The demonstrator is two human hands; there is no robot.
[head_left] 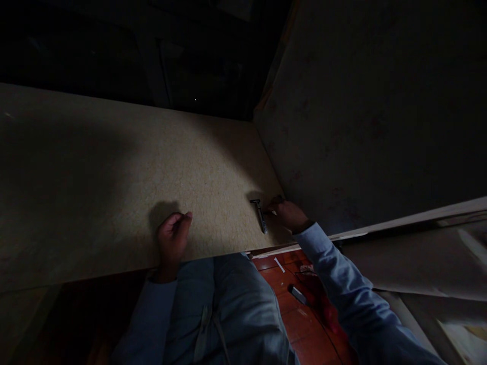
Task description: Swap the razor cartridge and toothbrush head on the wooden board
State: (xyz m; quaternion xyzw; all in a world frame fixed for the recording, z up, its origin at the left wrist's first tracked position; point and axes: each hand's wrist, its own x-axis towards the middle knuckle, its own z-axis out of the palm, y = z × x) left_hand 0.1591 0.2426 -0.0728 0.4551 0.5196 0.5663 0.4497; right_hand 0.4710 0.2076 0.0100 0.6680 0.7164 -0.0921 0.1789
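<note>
A razor (261,217), dark and T-shaped, lies on the pale speckled ledge (205,172) near its right end. Just right of the razor is my right hand (289,215), low over the ledge by the wall. Its fingers are closed in a pinch, with a small pale bit at the tips that is too dim to name. My left hand (173,237) is at the ledge's front edge, well left of the razor. Its fingers are curled in, the thumb lies against the index finger, and nothing shows between them.
A dark wall panel (365,116) bounds the ledge on the right, and a dark window (114,56) stands behind it. On the red floor (304,329) below lie a grey handheld object (299,294) and a thin white strip (279,264). The light is very dim.
</note>
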